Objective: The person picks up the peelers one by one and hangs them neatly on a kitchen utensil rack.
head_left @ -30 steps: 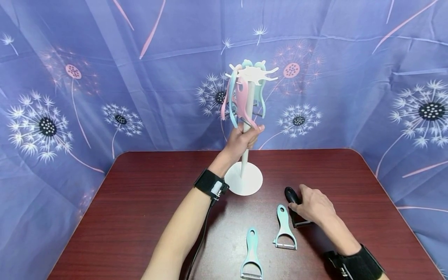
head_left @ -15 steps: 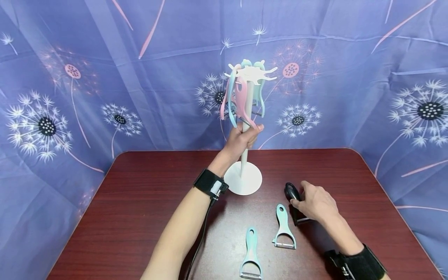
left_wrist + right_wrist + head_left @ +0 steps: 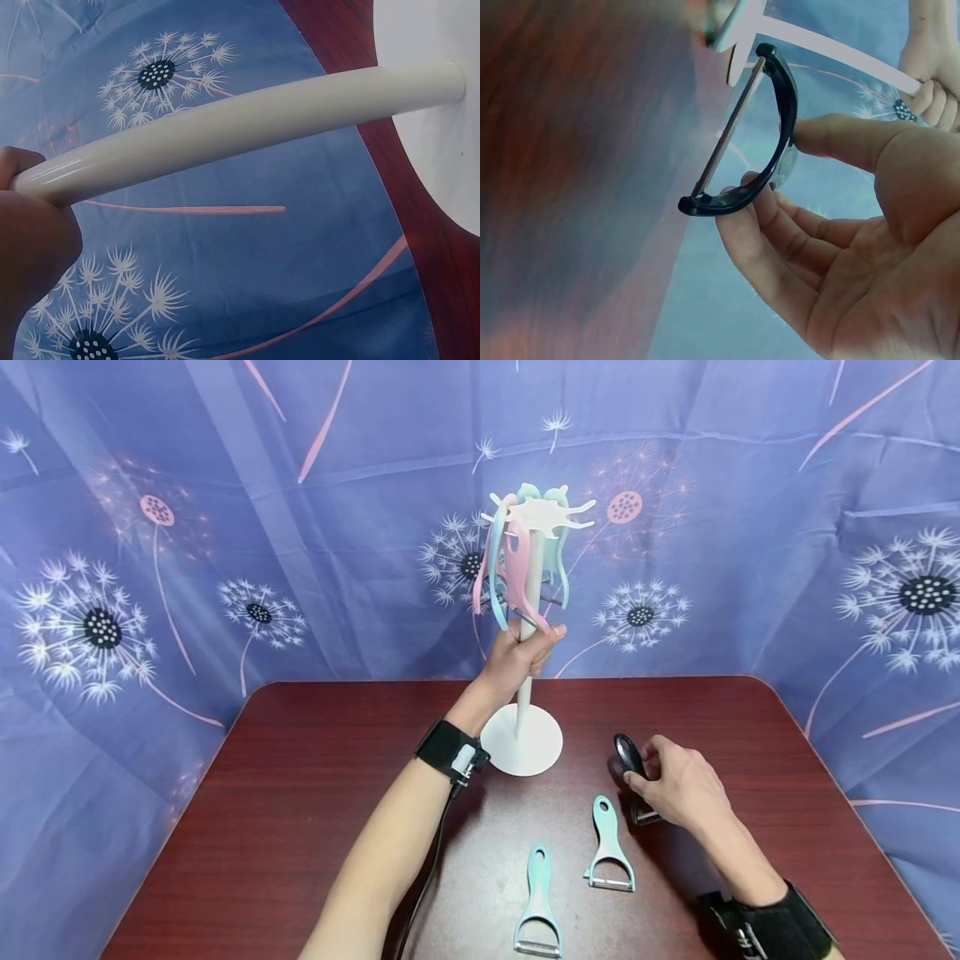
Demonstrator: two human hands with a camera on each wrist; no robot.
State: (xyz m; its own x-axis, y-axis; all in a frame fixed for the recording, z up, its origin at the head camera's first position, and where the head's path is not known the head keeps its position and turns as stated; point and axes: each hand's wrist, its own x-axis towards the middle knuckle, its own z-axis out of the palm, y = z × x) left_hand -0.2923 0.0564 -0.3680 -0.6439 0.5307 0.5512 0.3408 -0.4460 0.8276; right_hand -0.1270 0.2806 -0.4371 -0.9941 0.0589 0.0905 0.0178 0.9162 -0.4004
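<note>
My left hand (image 3: 521,656) grips the white post (image 3: 225,135) of a rack just below its hanging peelers. Pink peelers (image 3: 517,568), a blue one (image 3: 496,568) and mint ones (image 3: 557,560) hang from the hooks at its top. On the right, my right hand (image 3: 682,785) pinches a black Y-shaped peeler (image 3: 628,755) between thumb and fingers. In the right wrist view the black peeler's blade end (image 3: 784,97) points toward the table, the thumb on one side and fingertips on the other. The left wrist view shows the post running down to the round white base (image 3: 435,150).
Two mint peelers lie on the dark red table (image 3: 337,760): one peeler (image 3: 609,843) close to the right hand, another peeler (image 3: 538,902) nearer the front edge. A black cable (image 3: 427,881) runs from the left wrist strap. Behind the table hangs a blue dandelion-print cloth (image 3: 360,527).
My right hand has raised the black peeler off the table and moved it slightly away from me, its handle end tilting up. My left hand stays on the post.
</note>
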